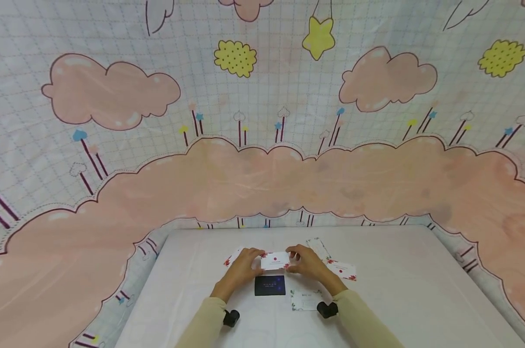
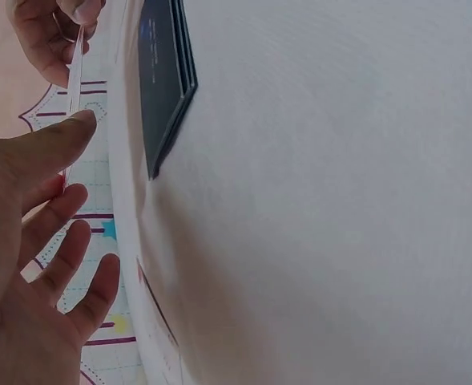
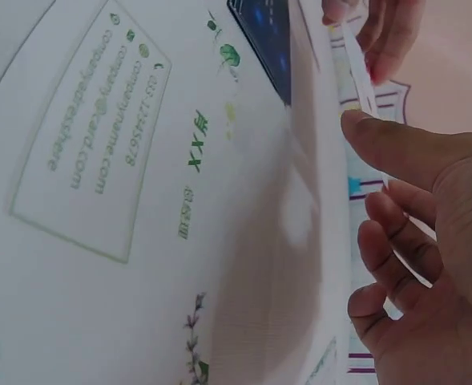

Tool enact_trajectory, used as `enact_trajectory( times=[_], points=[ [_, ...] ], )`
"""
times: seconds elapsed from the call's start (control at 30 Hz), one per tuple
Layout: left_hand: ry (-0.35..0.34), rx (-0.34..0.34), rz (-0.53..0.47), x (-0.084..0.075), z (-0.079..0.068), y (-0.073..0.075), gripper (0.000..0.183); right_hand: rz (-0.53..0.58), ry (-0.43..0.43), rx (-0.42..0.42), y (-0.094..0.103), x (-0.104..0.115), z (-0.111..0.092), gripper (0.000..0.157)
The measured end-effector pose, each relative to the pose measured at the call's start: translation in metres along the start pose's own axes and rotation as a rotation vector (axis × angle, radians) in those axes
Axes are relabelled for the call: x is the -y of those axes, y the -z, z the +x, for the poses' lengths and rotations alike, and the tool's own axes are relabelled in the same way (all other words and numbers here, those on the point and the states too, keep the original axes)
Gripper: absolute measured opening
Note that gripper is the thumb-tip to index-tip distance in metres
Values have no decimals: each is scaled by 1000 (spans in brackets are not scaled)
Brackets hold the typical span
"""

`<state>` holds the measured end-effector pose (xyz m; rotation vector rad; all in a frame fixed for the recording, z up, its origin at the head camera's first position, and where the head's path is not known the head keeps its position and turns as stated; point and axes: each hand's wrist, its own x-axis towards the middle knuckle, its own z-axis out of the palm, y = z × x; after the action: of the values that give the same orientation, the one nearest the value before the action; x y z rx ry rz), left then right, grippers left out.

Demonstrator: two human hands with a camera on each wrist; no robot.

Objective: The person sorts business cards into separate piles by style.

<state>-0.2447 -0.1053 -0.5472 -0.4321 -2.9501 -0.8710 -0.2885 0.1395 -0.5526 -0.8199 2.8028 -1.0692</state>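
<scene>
Left hand [image 1: 241,268] and right hand [image 1: 311,265] pinch opposite ends of white card [image 1: 274,264], likely to steady it, print uncovered; dark card stack [image 1: 269,286] lies between them, nearer the wrists.

The count comes to one worktop [image 1: 401,280], two black wrist devices [image 1: 231,318], one dark card stack [image 1: 269,285], at least two leaf-trimmed white cards [image 1: 306,300] and three red-flowered white cards [image 1: 274,261].
</scene>
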Motion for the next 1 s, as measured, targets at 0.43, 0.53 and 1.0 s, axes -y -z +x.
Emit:
enact_trajectory(
  times=[0.43,0.53,1.0],
  points=[
    [1,34,24,12,5,-8,51,-103,23,18,-12,-5,6,49],
    [1,34,55,14,6,-11,50,-140,-7,38,-14,-6,7,48],
    [40,51,35,12,5,-12,48,-138,-57,61,-16,-5,5,48]
  ],
)
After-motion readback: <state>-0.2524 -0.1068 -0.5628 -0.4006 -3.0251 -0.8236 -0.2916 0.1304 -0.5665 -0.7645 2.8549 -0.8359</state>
